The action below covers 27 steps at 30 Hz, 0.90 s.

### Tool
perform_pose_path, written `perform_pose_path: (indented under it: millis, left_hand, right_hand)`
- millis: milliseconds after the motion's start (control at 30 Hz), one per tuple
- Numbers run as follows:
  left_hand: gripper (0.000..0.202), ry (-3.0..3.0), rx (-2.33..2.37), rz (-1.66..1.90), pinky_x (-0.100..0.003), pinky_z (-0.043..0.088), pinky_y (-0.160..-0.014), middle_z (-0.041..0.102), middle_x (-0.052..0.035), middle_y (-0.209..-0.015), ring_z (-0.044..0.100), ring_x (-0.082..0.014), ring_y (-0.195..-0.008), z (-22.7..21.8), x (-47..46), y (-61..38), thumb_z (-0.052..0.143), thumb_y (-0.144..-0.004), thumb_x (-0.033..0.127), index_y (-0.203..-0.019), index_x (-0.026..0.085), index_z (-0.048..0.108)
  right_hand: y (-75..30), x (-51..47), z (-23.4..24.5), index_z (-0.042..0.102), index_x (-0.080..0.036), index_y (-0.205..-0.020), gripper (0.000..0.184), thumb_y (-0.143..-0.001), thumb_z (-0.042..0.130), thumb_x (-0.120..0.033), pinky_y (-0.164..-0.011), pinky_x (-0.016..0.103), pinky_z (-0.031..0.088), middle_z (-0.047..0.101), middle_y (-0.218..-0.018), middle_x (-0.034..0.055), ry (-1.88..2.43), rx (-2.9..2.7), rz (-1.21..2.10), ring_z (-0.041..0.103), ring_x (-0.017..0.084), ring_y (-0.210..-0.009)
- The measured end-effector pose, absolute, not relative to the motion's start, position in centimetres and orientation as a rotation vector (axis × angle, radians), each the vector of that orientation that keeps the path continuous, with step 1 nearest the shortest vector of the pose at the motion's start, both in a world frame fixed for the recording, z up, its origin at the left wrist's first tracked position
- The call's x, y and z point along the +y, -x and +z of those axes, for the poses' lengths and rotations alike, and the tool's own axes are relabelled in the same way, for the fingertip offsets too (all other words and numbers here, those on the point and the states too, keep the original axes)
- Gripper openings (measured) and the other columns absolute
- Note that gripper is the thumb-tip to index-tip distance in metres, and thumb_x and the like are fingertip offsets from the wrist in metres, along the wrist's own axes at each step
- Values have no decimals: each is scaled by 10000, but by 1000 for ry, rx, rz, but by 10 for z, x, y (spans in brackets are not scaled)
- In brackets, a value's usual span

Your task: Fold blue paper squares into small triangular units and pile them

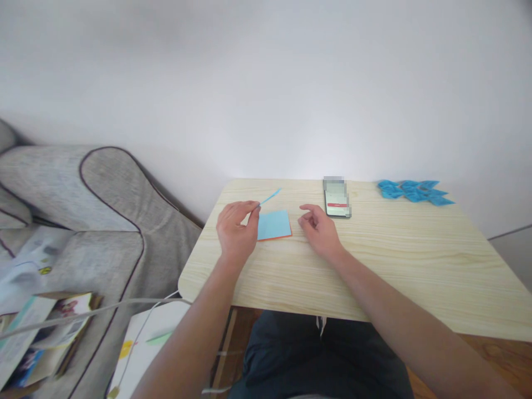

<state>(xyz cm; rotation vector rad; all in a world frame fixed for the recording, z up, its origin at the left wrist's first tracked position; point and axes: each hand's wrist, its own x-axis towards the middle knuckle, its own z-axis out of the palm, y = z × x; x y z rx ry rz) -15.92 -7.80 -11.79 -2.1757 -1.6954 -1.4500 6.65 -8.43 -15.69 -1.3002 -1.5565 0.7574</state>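
Observation:
My left hand pinches one end of a thin blue piece of paper, seen nearly edge-on and pointing up to the right. Below it on the table lies a light blue square of paper, with an orange-red edge showing under it; my left fingers hide its left side. Just right of the square is my right hand, its index finger stretched out and the other fingers loosely curled. I see nothing in it. Several blue folded paper pieces lie together at the far right of the table.
A phone with a lit screen lies beyond my right hand on the wood-patterned table. The wall stands behind. To the left are a grey sofa, a box of papers and a pale cable.

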Motion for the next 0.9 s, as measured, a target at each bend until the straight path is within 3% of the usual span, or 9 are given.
perform_pose_path:
  millis: [167,300,433,667,833,900]
  left_hand:
    - [172,2430,-1559,-1304,-482,497,-1039,779,-9,-1111,660,-240,-1128,-125,-120,126,612,-961,286,-1040,311,762]
    - [189,2679,-1408,-1128,-468,482,-959,763,-16,-1103,634,-244,-1086,-142,-154,98,635,-948,263,-1062,339,766]
    - [197,2849,-1367,-997,-485,448,-956,753,-21,-1081,616,-239,-1036,-150,-175,77,617,-963,269,-1078,344,759]
    - [174,3016,-1353,-819,-517,422,-983,750,-38,-1023,604,-257,-1047,-146,-195,55,590,-966,265,-1059,314,729]
    - [359,3087,-1406,-883,-508,423,-1024,721,-45,-1192,583,-268,-1153,-146,-189,64,664,-853,165,-1187,295,693]
    - [353,3090,-1399,-903,-494,423,-1020,719,-35,-1198,581,-263,-1154,-147,-182,70,650,-830,117,-1134,286,712]
  right_hand:
    - [-95,-120,-145,529,-299,-1389,520,-881,635,-268,-716,318,516,650,-906,0,1295,-1555,607,611,165,-752]
    - [-128,-169,-150,705,-319,-1181,363,-852,644,-179,-786,382,534,583,-949,37,1348,-1778,331,604,210,-873]
    - [-155,-208,-160,732,-329,-1103,306,-841,696,-175,-876,475,534,609,-1093,79,1384,-1934,231,601,277,-1033]
    - [-169,-231,-163,705,-330,-1073,221,-890,688,-207,-946,532,529,720,-1086,43,1375,-2053,325,639,283,-1060]
    - [-180,-232,-166,712,-340,-1096,255,-914,665,-167,-1018,513,529,734,-1157,22,1328,-2004,414,651,257,-1133]
    - [-186,-230,-168,715,-334,-1116,276,-911,670,-155,-1028,501,537,725,-1206,25,1279,-2015,412,647,252,-1166]
